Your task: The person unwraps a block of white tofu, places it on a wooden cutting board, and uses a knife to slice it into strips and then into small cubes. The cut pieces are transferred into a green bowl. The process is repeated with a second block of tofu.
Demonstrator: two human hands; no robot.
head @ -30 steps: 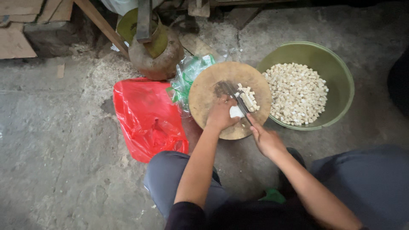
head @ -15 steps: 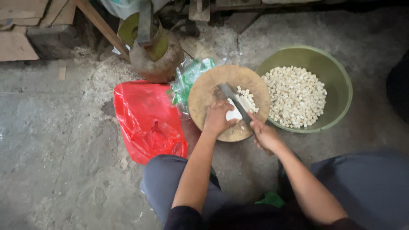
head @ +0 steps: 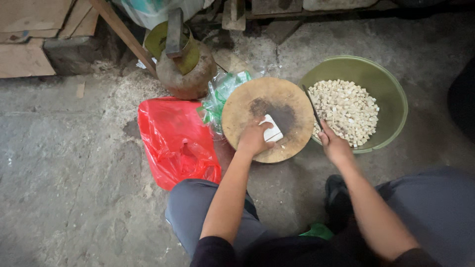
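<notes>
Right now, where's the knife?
In the head view the knife is in the right hand, right of centre, its blade over the gap between the round wooden chopping board and the green basin of white cubes.

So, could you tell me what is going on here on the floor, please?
A person crouches over a round wooden board on the concrete floor. Their left hand presses on a white block on the board, while the right hand holds a knife at the rim of a green bowl full of small pale cubes. A red plastic bag lies beside the board.
</notes>
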